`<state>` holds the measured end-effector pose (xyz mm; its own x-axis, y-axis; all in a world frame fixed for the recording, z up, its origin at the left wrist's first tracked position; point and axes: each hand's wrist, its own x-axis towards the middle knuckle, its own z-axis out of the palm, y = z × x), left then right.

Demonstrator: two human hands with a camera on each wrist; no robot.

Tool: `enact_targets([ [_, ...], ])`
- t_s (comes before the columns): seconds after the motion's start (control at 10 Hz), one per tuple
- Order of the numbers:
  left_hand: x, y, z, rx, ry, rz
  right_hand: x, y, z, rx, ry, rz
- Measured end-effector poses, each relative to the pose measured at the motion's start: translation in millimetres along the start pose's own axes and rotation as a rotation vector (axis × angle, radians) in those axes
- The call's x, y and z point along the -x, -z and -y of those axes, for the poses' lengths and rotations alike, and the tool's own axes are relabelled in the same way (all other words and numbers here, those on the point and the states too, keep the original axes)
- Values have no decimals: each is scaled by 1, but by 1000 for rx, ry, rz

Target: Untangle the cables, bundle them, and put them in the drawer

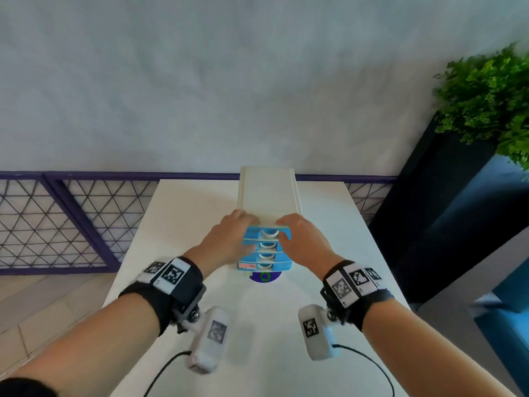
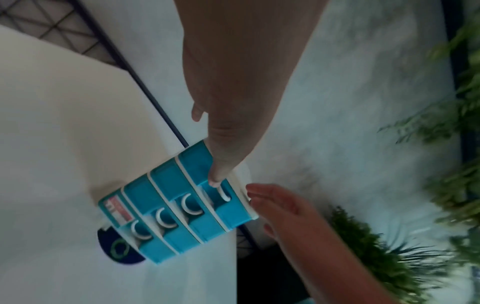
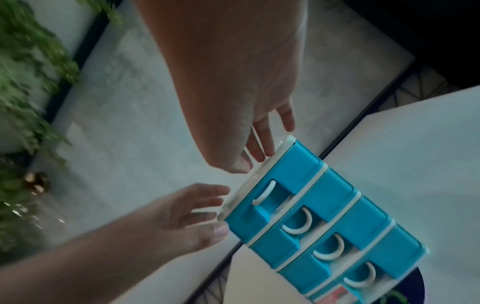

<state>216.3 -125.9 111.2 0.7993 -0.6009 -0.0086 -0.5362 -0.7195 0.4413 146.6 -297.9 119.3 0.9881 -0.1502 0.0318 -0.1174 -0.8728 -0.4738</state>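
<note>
Both forearms reach forward — left hand (image 1: 229, 236) and right hand (image 1: 303, 239) (fingers straight) flank the drawer unit (image 1: 267, 247).

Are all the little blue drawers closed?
Closed, as far as shows. All four blue drawers sit flush in the white cabinet, none sticking out. The left hand and right hand touch its top corners.

Drawer-unit sticker (image 1: 246, 265): red and white, its print too blurred to read.
Wristband tags (image 1: 172, 275): black-and-white square marker patterns, no letters or numbers.
</note>
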Motion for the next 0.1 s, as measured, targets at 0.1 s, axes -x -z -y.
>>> enact_targets([
  [0.1, 54, -4, 16, 202, -27, 3, 55, 2, -26, -53, -71, 34],
])
